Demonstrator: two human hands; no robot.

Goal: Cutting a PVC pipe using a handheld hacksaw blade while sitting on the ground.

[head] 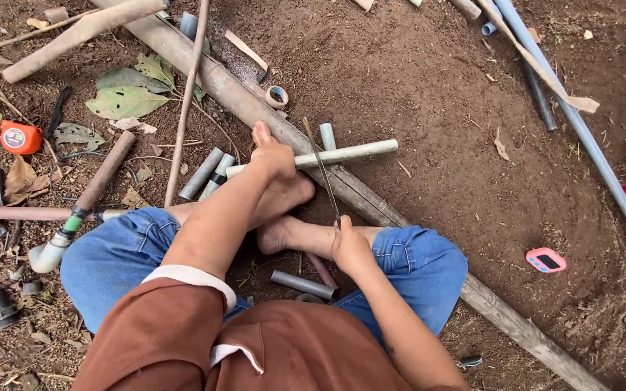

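Right hand (349,246) grips saw blade (322,170); left hand (273,156) pins pipe (342,154).

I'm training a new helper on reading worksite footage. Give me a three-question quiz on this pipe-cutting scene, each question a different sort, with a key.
1. True or false: the left hand presses the pale grey pipe down across the long wooden pole.
2. Multiple choice: what does the right hand hold? A) an orange tape measure B) a thin saw blade C) a roll of tape
3. Fill the gap: the small pink device lies on the bare ____, on the person's right.

Key: 1 true; 2 B; 3 soil
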